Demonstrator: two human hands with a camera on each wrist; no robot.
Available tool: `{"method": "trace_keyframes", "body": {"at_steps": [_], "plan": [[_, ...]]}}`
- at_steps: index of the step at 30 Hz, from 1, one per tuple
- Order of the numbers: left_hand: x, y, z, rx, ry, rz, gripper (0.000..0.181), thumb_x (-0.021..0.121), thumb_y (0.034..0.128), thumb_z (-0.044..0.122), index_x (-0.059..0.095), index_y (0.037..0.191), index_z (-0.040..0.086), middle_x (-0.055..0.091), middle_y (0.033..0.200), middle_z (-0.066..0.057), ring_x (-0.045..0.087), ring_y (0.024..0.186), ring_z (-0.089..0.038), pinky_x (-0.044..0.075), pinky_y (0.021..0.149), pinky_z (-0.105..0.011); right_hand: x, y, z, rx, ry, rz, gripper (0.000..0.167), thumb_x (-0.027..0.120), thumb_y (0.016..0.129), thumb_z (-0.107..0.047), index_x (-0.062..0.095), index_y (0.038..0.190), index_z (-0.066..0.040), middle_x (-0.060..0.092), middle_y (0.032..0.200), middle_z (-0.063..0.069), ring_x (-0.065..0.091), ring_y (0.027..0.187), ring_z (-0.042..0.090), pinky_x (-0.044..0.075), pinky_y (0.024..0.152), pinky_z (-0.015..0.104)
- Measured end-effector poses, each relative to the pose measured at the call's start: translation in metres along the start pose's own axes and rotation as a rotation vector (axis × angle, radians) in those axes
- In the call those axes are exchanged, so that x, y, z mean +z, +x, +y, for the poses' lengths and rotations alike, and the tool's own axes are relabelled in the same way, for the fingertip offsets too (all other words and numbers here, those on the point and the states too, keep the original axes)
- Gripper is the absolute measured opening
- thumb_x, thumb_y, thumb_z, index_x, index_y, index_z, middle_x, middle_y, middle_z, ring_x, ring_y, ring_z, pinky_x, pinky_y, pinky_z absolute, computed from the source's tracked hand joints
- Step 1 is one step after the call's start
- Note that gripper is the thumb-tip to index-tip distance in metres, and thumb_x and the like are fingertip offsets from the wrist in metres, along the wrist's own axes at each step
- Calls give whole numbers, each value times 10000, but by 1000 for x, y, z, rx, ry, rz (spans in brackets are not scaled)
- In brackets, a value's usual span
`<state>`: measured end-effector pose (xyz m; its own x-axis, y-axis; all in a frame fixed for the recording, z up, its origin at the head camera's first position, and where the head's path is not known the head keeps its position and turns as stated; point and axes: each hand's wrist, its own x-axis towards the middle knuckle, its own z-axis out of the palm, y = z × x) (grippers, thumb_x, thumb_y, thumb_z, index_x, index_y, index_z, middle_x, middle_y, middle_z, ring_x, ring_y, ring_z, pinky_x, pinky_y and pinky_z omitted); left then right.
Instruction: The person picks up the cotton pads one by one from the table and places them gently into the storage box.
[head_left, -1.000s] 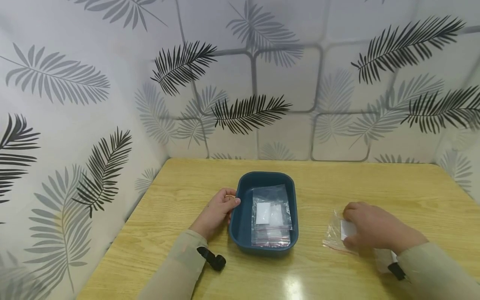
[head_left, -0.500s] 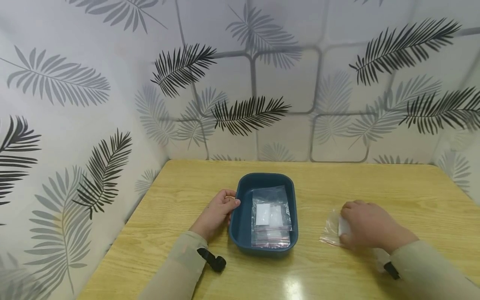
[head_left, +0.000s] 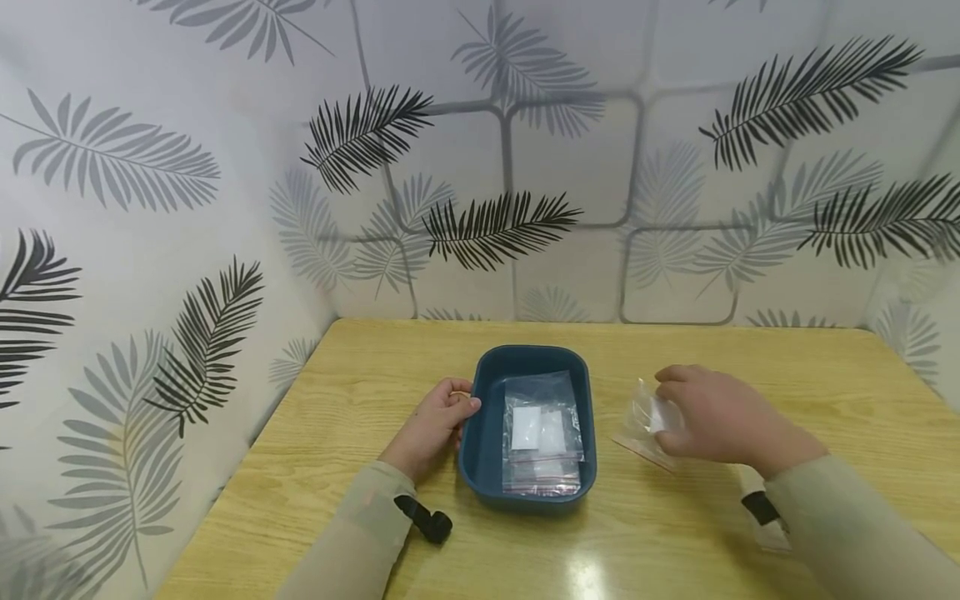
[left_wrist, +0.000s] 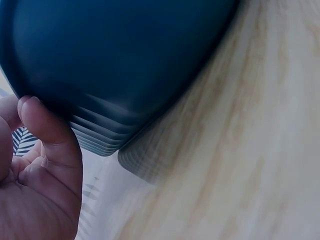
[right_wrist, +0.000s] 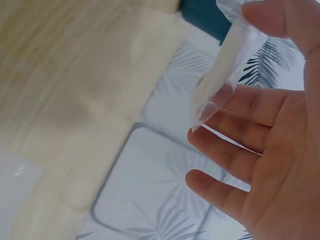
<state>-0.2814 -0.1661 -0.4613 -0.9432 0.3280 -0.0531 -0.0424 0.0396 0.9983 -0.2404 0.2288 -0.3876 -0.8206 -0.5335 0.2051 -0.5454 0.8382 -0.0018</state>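
Note:
In the head view, a dark blue plastic bin (head_left: 487, 458) sits on the table with several clear zip-lock bags (head_left: 543, 392) inside, white pieces showing in them. My left hand (head_left: 427, 429) grips the bin's left rim; in the left wrist view the thumb (left_wrist: 50, 120) lies against that rim. To the right of the bin, my right hand (head_left: 723, 417) pinches another zip-lock bag (head_left: 636, 425) that has a white piece in it. The right wrist view shows this bag (right_wrist: 217, 80) lifted above the table between thumb and fingers, the lower fingers spread.
Beneath my right wrist another clear bag (head_left: 772, 537) lies on the wooden table (head_left: 360, 367), mostly hidden by the sleeve. A leaf-patterned wall (head_left: 570, 275) closes off the back and left sides of the table.
My right hand has lifted the zip-lock bag and carried it left and away from me, towards the bin. The left hand and the bin have stayed in place.

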Motion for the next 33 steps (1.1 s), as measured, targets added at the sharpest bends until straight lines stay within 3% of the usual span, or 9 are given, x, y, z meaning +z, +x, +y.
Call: {"method": "trace_keyframes", "body": {"at_steps": [19,26,33], "plan": [[1,1,0,-12,-11,7,363,599,1035,194,455,1331,41,509,824,-57,458,625,-181,427,555,-278,-34,48,-40,-83,67,62,471,730,812,-402,718,1118,-45,610,1329,141,596,1192,353,499,947,513],[1,1,1,-6,-2,7,369,602,1033,193,454,1331,33,512,821,-52,462,619,-168,431,553,-280,-33,68,-55,-123,65,65,471,719,809,-430,718,1109,-67,607,1340,138,598,1194,344,493,963,504],[1,2,1,-3,-7,9,342,592,1036,179,464,1318,36,521,813,-46,473,614,-164,434,552,-275,-27,83,-69,-122,76,41,432,719,784,-425,728,1073,-103,593,1360,136,609,1161,353,516,899,501]]}}
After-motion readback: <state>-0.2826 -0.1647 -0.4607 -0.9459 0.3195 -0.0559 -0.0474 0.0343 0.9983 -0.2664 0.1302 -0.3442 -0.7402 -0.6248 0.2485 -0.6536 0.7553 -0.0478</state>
